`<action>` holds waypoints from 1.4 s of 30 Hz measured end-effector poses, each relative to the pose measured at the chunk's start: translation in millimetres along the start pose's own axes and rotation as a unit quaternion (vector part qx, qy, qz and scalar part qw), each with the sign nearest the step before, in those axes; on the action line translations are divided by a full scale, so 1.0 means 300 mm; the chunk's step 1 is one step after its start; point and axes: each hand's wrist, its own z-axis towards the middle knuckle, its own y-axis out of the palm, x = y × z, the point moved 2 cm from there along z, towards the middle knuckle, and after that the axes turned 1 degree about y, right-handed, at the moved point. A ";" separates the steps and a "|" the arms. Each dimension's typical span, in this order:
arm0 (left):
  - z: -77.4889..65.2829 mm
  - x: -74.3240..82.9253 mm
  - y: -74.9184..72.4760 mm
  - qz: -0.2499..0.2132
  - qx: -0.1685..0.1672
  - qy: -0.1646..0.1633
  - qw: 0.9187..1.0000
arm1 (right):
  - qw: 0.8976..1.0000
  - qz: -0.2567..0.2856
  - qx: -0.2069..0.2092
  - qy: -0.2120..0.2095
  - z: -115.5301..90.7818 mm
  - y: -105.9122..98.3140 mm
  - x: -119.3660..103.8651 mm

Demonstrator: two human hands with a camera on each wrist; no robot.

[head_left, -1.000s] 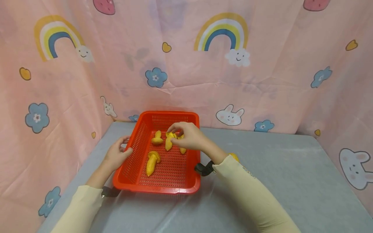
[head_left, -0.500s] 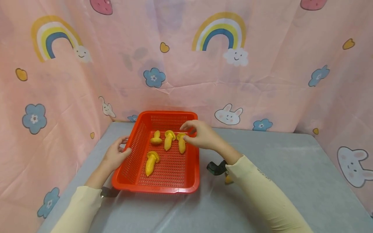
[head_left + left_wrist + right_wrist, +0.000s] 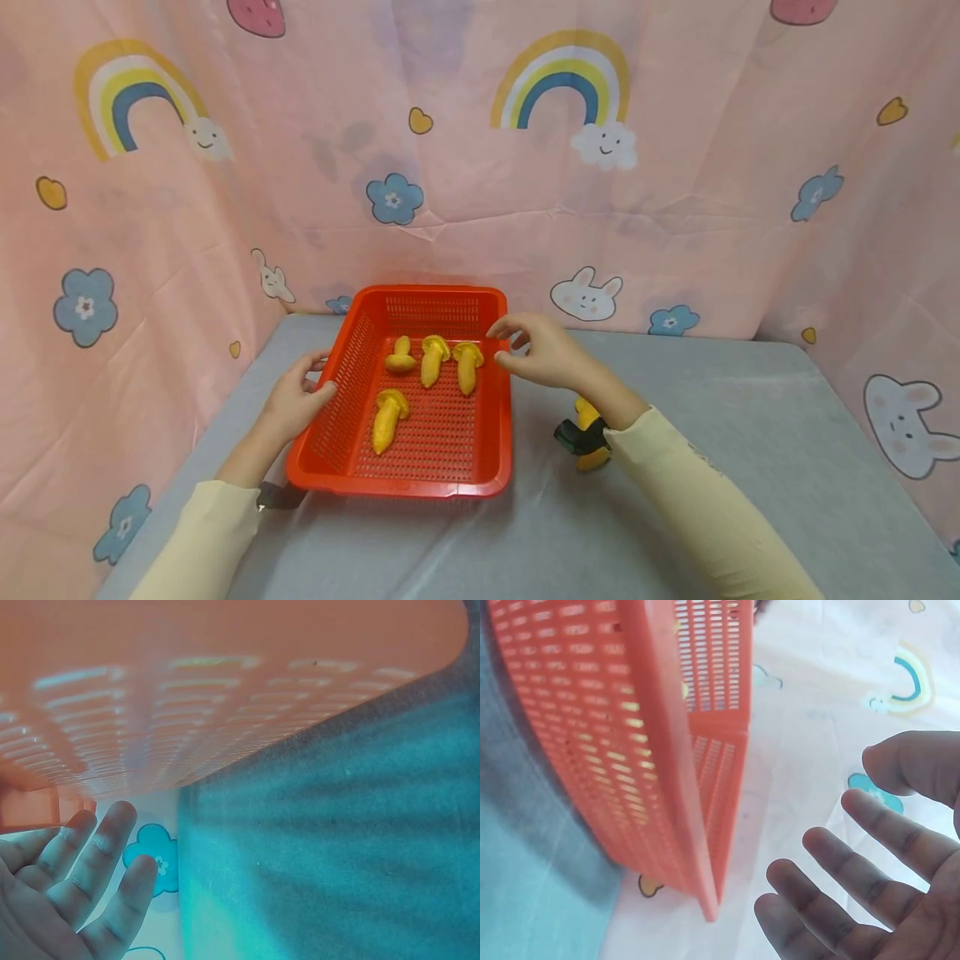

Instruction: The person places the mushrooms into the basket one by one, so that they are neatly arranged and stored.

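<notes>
A red plastic basket point(image 3: 495, 483) with slotted walls rests on the table. My left hand point(image 3: 296, 398) holds its left rim, the thumb over the edge; in the left wrist view the other fingers point(image 3: 112, 832) lie along the outer wall. Several yellow toy mushrooms lie inside: one mushroom point(image 3: 388, 423) toward the front, one cap-down mushroom point(image 3: 400, 357), a middle mushroom point(image 3: 432, 363) and a right-hand mushroom point(image 3: 468, 371). My right hand point(image 3: 546, 352) hovers beside the right rim, fingers apart and holding nothing, as the right wrist view also shows.
On the grey table point(image 3: 712, 433), under my right wrist, lies another yellow object point(image 3: 594, 460), partly covered by the black wrist camera mount point(image 3: 581, 435). A pink patterned curtain point(image 3: 480, 200) closes off the back and both sides.
My right hand has let go of a mushroom inside the basket and moved right, out past the right rim. The left hand stays at the left rim.
</notes>
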 end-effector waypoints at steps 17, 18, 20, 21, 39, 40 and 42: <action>-0.002 0.001 -0.001 0.005 0.000 0.005 1.000 | 1.000 -0.014 0.005 0.025 -0.118 -0.057 0.135; -0.001 0.001 -0.001 0.005 0.001 0.006 1.000 | 0.999 -0.015 0.004 0.028 -0.124 -0.060 0.145; 0.000 0.000 -0.002 0.005 0.002 0.007 1.000 | 0.999 -0.016 0.001 0.036 -0.135 -0.065 0.165; 0.001 -0.002 -0.002 0.005 0.002 0.008 1.000 | 0.999 -0.015 0.001 0.039 -0.140 -0.068 0.174; 0.004 -0.005 -0.001 -0.002 -0.001 0.004 1.000 | 0.998 -0.028 0.002 0.056 -0.226 -0.076 0.319; 0.003 -0.004 -0.001 -0.002 -0.002 0.003 1.000 | 0.998 -0.029 0.002 0.059 -0.230 -0.074 0.328; 0.003 -0.004 -0.001 -0.003 -0.002 0.003 1.000 | 0.997 -0.031 0.001 0.067 -0.238 -0.070 0.348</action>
